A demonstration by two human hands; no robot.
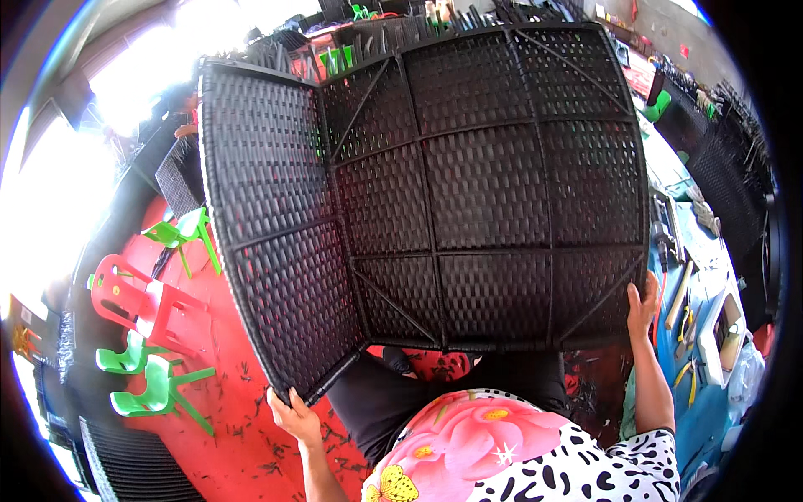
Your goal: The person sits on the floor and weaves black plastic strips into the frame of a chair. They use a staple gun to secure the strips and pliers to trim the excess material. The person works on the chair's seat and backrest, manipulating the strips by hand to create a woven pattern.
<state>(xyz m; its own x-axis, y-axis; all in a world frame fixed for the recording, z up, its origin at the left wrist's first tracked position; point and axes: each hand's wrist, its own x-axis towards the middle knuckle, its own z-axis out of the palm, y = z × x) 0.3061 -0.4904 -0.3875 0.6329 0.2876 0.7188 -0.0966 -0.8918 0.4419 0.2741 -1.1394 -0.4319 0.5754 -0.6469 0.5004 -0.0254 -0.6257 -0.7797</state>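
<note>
A large black woven wicker panel [485, 184] fills the middle of the head view, raised in front of me. Its left side part [272, 159] bends at an angle to the broad part, and thin frame bars cross the weave. My left hand [293, 414] grips the lower corner of that side part, thumb on the near face. At the right edge, my right hand [641, 305] holds the broad part near its lower corner; some of its fingers are hidden behind it. Loose strip ends stick up along the far top edge.
A red plastic chair [150, 301] and small green chairs [159, 389] stand to the left on the red floor [238, 435], where black scraps lie. On the right, a blue-topped table [677, 402] bears a power tool [662, 238], pliers [687, 381] and a hammer. Black woven pieces stand around.
</note>
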